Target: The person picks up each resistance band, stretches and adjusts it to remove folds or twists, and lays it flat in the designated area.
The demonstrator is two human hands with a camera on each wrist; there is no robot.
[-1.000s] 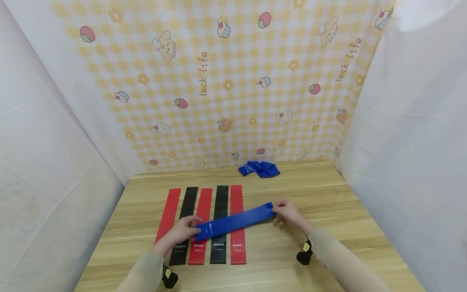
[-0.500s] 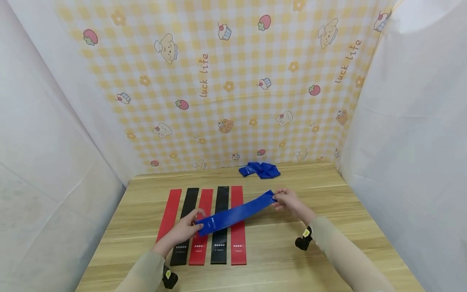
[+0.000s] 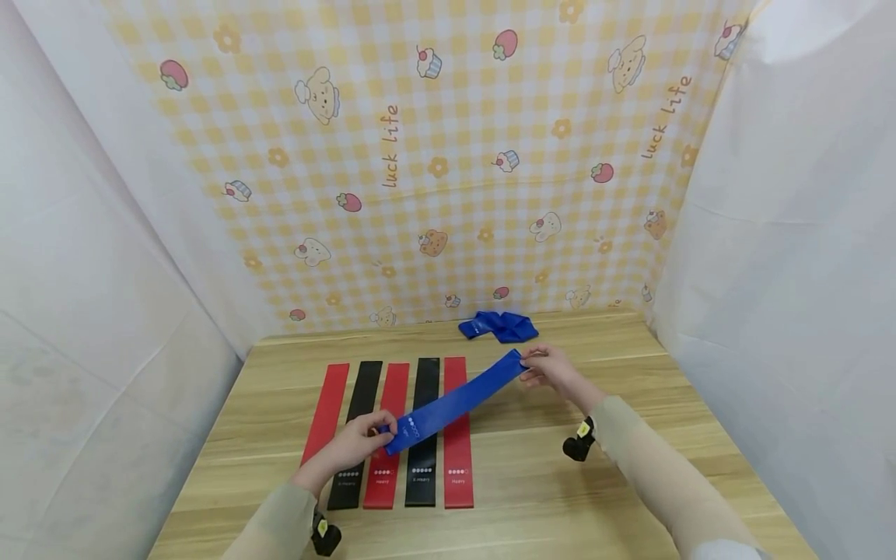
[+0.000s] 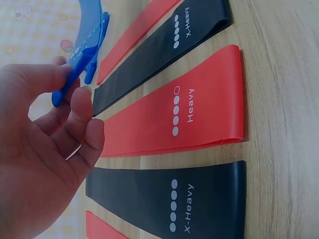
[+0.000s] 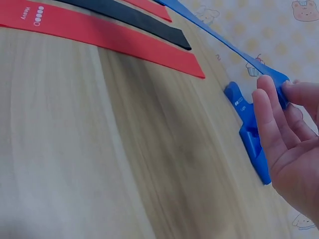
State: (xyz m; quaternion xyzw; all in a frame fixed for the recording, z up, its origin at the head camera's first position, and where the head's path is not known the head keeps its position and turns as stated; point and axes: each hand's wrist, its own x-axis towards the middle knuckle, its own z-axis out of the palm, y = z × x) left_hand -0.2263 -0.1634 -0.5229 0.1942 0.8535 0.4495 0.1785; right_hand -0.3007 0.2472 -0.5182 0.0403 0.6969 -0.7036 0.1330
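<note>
A blue resistance band (image 3: 455,406) hangs between my two hands above the table, sloping up to the right and sagging a little. My left hand (image 3: 357,439) pinches its lower, printed end between thumb and fingers, as the left wrist view also shows. The far right end is pinched by my right hand (image 3: 556,373); in the right wrist view two of that hand's fingers (image 5: 271,117) stand out loosely. Beneath the blue band lie flat red and black bands, among them a red "Heavy" band (image 4: 199,107) and a black "X-Heavy" band (image 4: 149,191).
Another blue band (image 3: 500,327) lies crumpled at the table's back edge. The flat bands stand side by side on the left half, ending with a red one (image 3: 458,467). A checked cloth (image 3: 462,194) hangs behind the wooden table (image 3: 560,521), with white curtains at both sides.
My right hand has risen and moved toward the back, lifting its end of the blue band. The left hand has shifted slightly right, and the band now slopes more steeply.
</note>
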